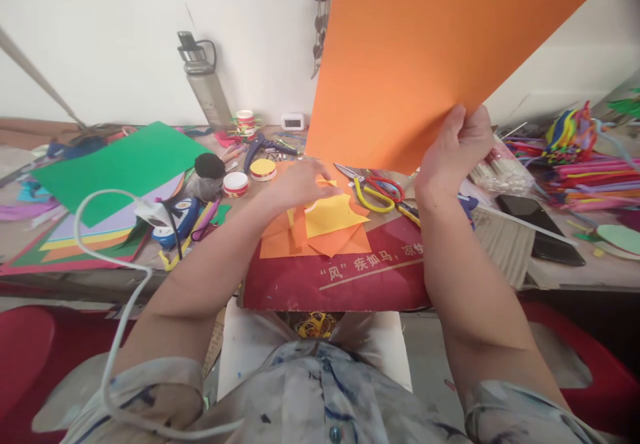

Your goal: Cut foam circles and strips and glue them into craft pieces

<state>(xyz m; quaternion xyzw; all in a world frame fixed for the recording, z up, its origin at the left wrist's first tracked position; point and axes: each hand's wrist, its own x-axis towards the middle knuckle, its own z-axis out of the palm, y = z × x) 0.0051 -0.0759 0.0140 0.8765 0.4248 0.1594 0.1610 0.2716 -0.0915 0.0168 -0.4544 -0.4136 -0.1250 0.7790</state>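
Observation:
My right hand (453, 154) grips the lower corner of a large orange paper sheet (425, 51) and holds it up above the table. My left hand (300, 184) rests with fingers stretched out on a pile of yellow and orange paper cut-outs (325, 221), its fingertips touching the top pieces. The pile lies on a red mat with white writing (350, 277) at the table's front edge. Yellow-handled scissors (375, 194) lie just right of the left hand, below the raised sheet.
A green sheet (120, 164) lies on a stack of coloured paper at left, beside a glue gun (175, 221) with a white cable. Tape rolls (236, 183), a metal bottle (204, 84), a phone (540, 227), sticks and coloured pipe cleaners (590, 171) crowd the table.

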